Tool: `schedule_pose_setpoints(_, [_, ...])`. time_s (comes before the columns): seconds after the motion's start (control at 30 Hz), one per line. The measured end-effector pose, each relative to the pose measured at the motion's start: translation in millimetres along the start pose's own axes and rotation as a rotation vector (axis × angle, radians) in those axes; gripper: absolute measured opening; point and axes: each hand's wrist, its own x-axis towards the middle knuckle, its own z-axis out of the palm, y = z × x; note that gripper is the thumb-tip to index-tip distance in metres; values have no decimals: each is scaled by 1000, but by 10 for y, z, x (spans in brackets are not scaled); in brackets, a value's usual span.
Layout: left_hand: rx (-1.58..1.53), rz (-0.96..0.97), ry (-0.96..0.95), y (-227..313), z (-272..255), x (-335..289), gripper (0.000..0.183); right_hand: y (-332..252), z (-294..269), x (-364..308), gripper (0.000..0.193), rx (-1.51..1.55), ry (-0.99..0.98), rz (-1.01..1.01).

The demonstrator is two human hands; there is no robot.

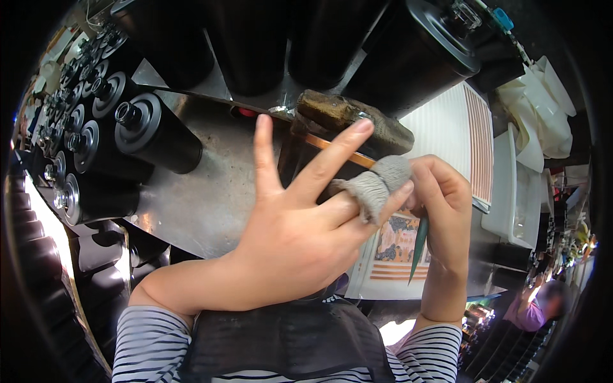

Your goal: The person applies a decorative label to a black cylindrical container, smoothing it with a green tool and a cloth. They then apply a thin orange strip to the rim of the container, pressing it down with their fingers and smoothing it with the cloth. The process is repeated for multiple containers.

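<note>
My left hand (306,230) is stretched out, back upward, with thumb and forefinger spread wide. A grey knitted finger cover (383,182) is wrapped about one of its middle fingers. At the cover's end, my right hand (444,195) is closed, thumb and fingers pinched against the cloth. A slim green pointed tool (418,249) sticks downward from the right hand; its exact kind is unclear. Just beyond the left fingertips lies a worn brown block (354,118), on top of a dark box-like stand with a copper-coloured edge (332,148).
Black cylindrical canisters (169,137) crowd the left side; more large ones (415,57) line the back of the metal table (204,191). Printed sheets (440,134) lie on the right, beside a white plastic tray (511,198) and crumpled white bag (539,108). A person in purple (530,309) is at far right.
</note>
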Motion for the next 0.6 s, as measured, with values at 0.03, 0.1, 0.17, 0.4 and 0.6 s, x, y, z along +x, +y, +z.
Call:
schedule_pose_setpoints(0.03, [-59,15,-23,-19,-20,18,53,-10,4,-6,15,-24,17,-24])
schedule_pose_setpoints(0.1, [-203,-11,-12,-61,-63,-5,52,-28,51,-1,14,-74,51,-72])
schedule_pose_setpoints(0.17, [-383,-70,43,-134,-60,-108,73,18,77,21,12,-99,68,-87])
schedule_pose_setpoints(0.4, [-1054,-431,160,-231,374,-309,96,-37,250,65,12,-101,50,-170])
schedule_pose_setpoints(0.6, [-396,-223,159,-149,77,-214,59,-5,246,51,12,-161,70,-152])
